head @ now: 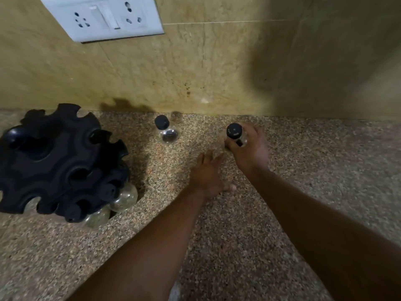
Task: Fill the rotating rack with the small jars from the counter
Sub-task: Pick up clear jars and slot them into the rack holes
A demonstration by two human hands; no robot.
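jar (pixel 236 135) far-centre on counter (pixel 303 170), your right hand (pixel 249 148) wraps it | second jar (pixel 165 129) loose to its left by wall | rack (pixel 60 161) far left, some jars seated low | left hand (pixel 208 170) open, empty | step: pickup; next: carry left, drop into free slot

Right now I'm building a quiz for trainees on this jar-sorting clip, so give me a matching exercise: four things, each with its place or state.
Things:
1. right hand
2. left hand
3. rack
4. loose jar

States:
A. stands alone near the wall
B. open, flat over the counter
C. black, at the left of the counter
D. closed around a black-capped jar

Pairs: 1-D, 2-B, 3-C, 4-A
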